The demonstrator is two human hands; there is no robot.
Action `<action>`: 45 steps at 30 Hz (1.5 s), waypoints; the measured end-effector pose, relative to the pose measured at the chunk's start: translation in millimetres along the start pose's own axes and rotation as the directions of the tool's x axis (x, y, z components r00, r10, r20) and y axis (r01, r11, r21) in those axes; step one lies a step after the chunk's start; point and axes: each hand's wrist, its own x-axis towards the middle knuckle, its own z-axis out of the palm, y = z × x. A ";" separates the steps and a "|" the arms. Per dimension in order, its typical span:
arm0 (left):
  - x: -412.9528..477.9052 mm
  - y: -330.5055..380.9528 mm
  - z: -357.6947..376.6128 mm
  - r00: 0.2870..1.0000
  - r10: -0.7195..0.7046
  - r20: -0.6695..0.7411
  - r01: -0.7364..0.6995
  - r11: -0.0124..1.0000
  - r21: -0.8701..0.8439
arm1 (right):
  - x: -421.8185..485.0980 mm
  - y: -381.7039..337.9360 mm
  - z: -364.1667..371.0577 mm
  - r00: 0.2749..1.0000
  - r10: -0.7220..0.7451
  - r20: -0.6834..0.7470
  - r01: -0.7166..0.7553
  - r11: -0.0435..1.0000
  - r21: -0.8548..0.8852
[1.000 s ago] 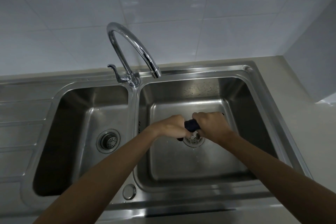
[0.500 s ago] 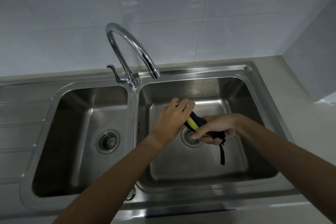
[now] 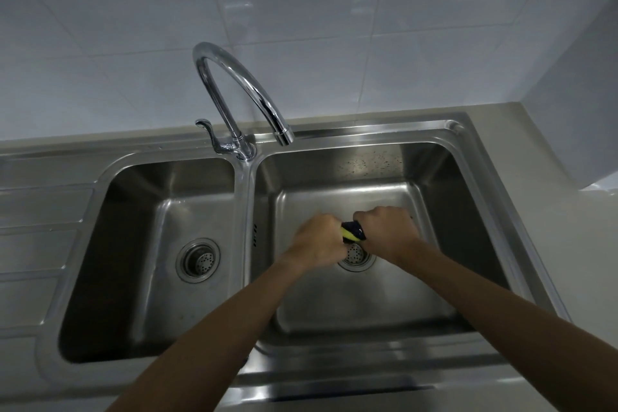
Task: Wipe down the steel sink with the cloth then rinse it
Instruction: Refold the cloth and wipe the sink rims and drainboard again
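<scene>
Running along the far left, the ribbed steel draining board meets the double-bowl stainless steel sink, whose left bowl holds only a round perforated drain strainer. On the divider behind the bowls stands the curved chrome tap with its small side lever, the spout pointing over the right bowl. Above the right bowl's drain, the left hand is curled in a fist around one end of the twisted dark blue and yellow cloth. The right hand, just beside it, is clenched over the other end, so only a short stretch of cloth shows between the two fists. Droplets speck the right bowl's back wall. To the right lies the pale countertop, under white wall tiles.
</scene>
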 end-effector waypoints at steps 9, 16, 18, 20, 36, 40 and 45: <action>-2.4 2.1 -4.8 0.988 -0.002 0.151 0.069 0.895 -0.440 | 3.3 8.9 -3.8 0.984 -0.103 -0.148 0.103 0.995 -0.007; -0.3 -7.6 -0.6 0.996 0.061 -0.058 -0.075 0.958 -0.276 | 4.5 13.1 1.2 0.982 -0.027 -0.185 0.031 0.999 0.019; -0.1 -14.7 -4.4 0.998 0.035 -0.056 -0.052 0.939 -0.339 | -0.3 15.4 6.5 0.983 0.044 -0.176 -0.031 0.997 0.076; -2.8 -16.7 -12.0 0.999 -0.023 0.042 0.042 0.846 -0.531 | -7.5 16.4 7.3 0.988 0.149 -0.031 -0.138 0.962 0.236; -8.5 -24.9 -11.3 0.987 -0.093 0.134 0.156 0.292 -0.944 | -25.3 21.9 -9.6 0.979 -0.004 0.206 -0.167 0.569 0.805; -11.4 -26.0 -13.6 0.985 -0.137 0.107 0.157 0.438 -0.885 | -23.9 27.0 -10.5 0.951 0.054 0.304 -0.297 0.432 0.852; -11.6 -29.7 -22.3 0.970 -0.123 0.210 0.243 0.506 -0.828 | -24.9 22.7 -8.2 0.925 0.121 0.360 -0.380 0.302 0.874</action>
